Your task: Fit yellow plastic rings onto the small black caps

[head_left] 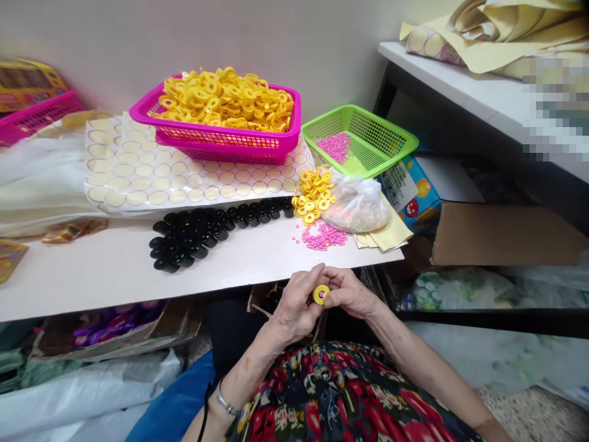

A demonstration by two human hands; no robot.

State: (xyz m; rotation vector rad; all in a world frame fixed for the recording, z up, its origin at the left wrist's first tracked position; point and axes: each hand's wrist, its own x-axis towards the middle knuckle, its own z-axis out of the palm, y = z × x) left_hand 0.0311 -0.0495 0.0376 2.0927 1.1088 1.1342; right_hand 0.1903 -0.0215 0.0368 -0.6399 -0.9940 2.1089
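Observation:
Just off the table's front edge, my left hand (293,304) and my right hand (352,294) meet around a small yellow ring-shaped piece (317,292) with a pink centre. Fingers of both hands are closed on it, and what lies behind it is hidden. Beyond my hands, loose pink beads (323,237) are scattered on the table, with a heap of yellow ring pieces (309,193) right behind them. To the left, several short black cylinders (188,236) stand bunched together, trailing off in a row toward the yellow heap.
A pink basket (230,136) full of yellow rings rests on sticker sheets (133,184). Beside it are a green basket (391,132) holding pink beads and a knotted plastic bag (356,212). At right stand an open cardboard box (497,236) and a higher white table (464,89).

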